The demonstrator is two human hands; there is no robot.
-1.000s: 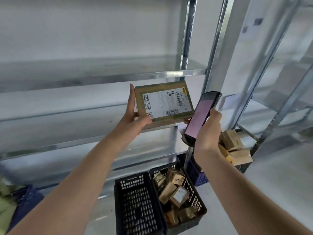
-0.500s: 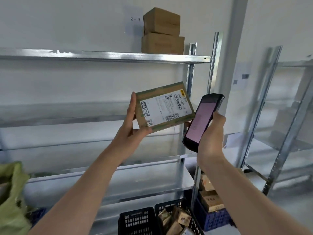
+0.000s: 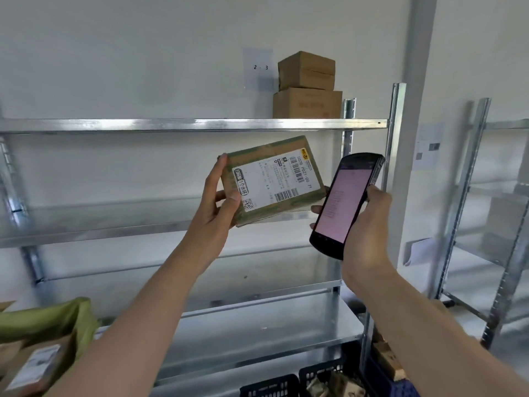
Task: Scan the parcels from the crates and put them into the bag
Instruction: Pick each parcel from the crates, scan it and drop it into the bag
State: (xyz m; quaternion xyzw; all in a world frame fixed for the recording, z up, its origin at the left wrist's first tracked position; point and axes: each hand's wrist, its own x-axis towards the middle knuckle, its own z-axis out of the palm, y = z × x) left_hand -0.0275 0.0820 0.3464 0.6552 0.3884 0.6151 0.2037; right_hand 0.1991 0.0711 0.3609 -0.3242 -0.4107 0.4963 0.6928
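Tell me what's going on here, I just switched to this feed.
A person is mid-scan. The left hand holds a flat cardboard parcel up with its shipping label facing the camera, and the right hand grips a handheld scanner beside it, screen lit. The green bag at lower left already holds a labelled parcel; black crates sit below.

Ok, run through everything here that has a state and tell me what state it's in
Parcel: held up, label facing the camera.
Left hand: grips the parcel's left edge.
Handheld scanner: screen lit pink, beside the parcel.
Right hand: grips the scanner.
Green bag: open, parcels inside.
Black crate: holds parcels.
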